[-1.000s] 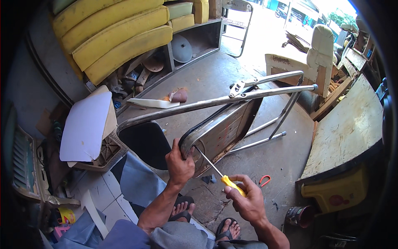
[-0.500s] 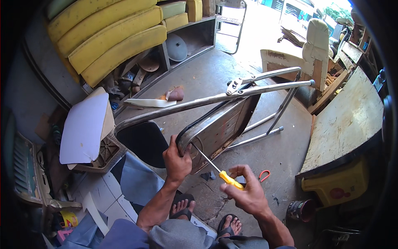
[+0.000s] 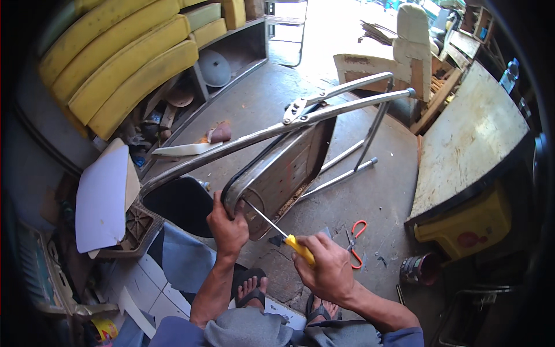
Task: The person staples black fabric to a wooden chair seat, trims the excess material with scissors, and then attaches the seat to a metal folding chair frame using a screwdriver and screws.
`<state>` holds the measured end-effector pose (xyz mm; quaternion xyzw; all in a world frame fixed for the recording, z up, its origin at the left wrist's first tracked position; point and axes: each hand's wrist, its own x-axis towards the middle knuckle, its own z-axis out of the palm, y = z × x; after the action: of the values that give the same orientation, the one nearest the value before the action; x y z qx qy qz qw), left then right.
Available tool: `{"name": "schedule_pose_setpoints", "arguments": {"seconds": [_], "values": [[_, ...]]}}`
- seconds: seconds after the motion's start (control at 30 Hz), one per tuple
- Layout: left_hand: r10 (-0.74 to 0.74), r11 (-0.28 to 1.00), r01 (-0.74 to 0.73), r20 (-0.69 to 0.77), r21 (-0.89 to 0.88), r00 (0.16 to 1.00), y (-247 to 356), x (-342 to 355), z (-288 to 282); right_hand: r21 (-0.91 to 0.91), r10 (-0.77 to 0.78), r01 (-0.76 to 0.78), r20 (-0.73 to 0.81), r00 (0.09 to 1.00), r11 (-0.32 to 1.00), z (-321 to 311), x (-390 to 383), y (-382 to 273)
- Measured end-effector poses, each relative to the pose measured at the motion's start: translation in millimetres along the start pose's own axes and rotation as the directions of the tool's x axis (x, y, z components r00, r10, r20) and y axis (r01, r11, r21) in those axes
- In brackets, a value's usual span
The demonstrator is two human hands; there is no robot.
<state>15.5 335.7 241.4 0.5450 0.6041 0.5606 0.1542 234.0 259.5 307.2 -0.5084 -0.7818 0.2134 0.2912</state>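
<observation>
A metal folding chair lies tipped over in front of me, its tubular frame (image 3: 248, 137) slanting up to the right. My left hand (image 3: 230, 232) is closed round the near corner of the chair's seat (image 3: 283, 173), whose worn underside faces me. In my right hand (image 3: 326, 269) is a screwdriver (image 3: 299, 248), fingers wrapped about its yellow handle. The thin shaft runs up-left to the seat's underside beside my left hand; what its tip meets is too small to tell. The chair's dark backrest (image 3: 179, 205) is left of my left hand.
Red-handled scissors (image 3: 356, 228) lie on the floor to the right, near an open can (image 3: 419, 269). A large worn board (image 3: 471, 144) stands beyond, above a yellow stool (image 3: 462, 231). Yellow cushions (image 3: 133, 63) are stacked at left, and a white sheet (image 3: 103, 202) rests on a crate.
My right hand's fingers have closed from a loose, spread hold to a full wrap on the screwdriver handle. The whole view has shifted, so the chair appears farther left. My left hand keeps its hold.
</observation>
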Motion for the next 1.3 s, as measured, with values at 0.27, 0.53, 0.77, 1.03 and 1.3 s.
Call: {"name": "schedule_pose_setpoints", "arguments": {"seconds": [0.27,0.53,0.77,1.03,1.3], "values": [[-0.03,0.997,0.031,0.013,-0.065,0.999,1,0,2,0.291,0.208,-0.221,0.076,0.975,0.931,-6,1,-7],[-0.011,1.0,0.011,0.009,0.001,1.0,1,0,1,0.492,0.365,-0.494,0.339,0.867,0.717,-8,5,0],[-0.015,1.0,0.014,0.01,0.009,1.0,0,0,0,0.312,0.317,-0.359,0.178,0.932,0.88,-1,3,-1],[0.044,0.999,-0.044,-0.019,0.007,0.999,-1,4,2,0.046,-0.065,0.069,-0.084,0.994,0.997,0,-1,-6],[-0.008,1.0,0.008,0.004,0.015,1.0,2,2,-2,-0.316,-0.238,0.23,0.013,0.971,0.921,13,-10,-14]]}}
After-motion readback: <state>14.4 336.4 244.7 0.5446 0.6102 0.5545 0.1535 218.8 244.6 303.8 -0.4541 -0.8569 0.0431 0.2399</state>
